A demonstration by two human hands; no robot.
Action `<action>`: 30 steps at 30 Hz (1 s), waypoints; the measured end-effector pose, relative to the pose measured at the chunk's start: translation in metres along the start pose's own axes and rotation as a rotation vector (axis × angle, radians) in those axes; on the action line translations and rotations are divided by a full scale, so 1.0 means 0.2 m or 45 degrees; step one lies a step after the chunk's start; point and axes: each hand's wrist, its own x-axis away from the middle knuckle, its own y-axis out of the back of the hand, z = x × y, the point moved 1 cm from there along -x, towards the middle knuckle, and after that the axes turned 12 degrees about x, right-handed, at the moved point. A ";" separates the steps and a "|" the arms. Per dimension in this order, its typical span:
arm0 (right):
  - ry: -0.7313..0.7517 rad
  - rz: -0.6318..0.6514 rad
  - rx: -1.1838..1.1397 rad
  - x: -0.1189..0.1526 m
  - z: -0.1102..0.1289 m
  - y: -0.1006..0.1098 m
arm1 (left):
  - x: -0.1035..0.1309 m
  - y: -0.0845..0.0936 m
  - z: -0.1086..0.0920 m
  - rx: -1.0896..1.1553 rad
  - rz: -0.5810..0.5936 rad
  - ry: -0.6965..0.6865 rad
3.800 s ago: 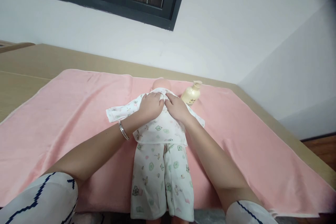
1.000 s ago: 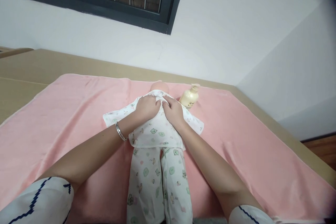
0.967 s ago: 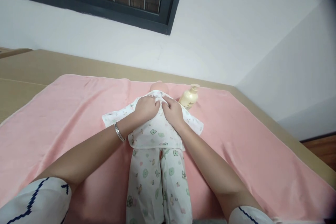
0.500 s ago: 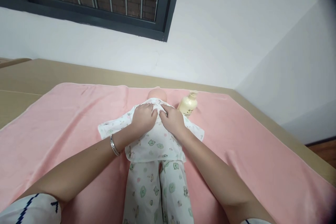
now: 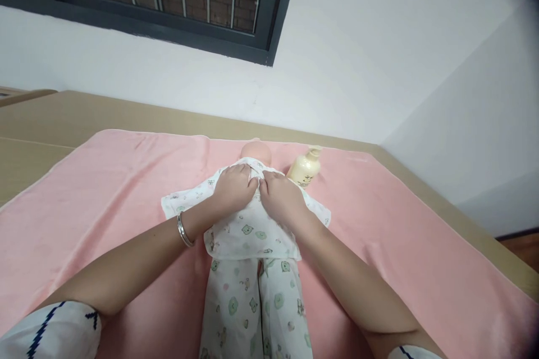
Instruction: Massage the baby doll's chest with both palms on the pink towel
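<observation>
A doll point(image 5: 256, 151) lies on its back, its rounded head at the far end. It wears a white long-sleeved shirt point(image 5: 252, 241) with green animal prints and matching trousers point(image 5: 233, 305). My left hand point(image 5: 236, 188), a silver bangle on its wrist, has its fingers curled on the shirt's upper front just below the collar. Beside it my right hand point(image 5: 282, 196) is closed on the same part of the shirt, the two thumbs nearly touching. The fingertips and the cloth between them are partly hidden.
A pale yellow pump bottle point(image 5: 305, 168) leans on its side right of the doll's head. A pink blanket point(image 5: 379, 224) lies under everything on a wooden surface point(image 5: 126, 109). Behind are a white wall point(image 5: 337, 67) and a dark-framed window point(image 5: 269, 22).
My right hand has closed up a little, and its thumb has shifted towards the left thumb at the collar. The whole view has moved slightly.
</observation>
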 end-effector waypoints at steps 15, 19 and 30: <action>0.042 0.035 -0.106 -0.03 -0.05 0.00 | 0.07 0.01 -0.07 0.013 0.004 -0.110; 0.115 -0.018 -0.026 0.07 0.02 0.05 | 0.01 0.02 -0.01 0.094 0.043 -0.070; 0.115 -0.072 -0.132 -0.08 -0.07 -0.11 | 0.05 -0.02 -0.04 -0.006 0.034 -0.128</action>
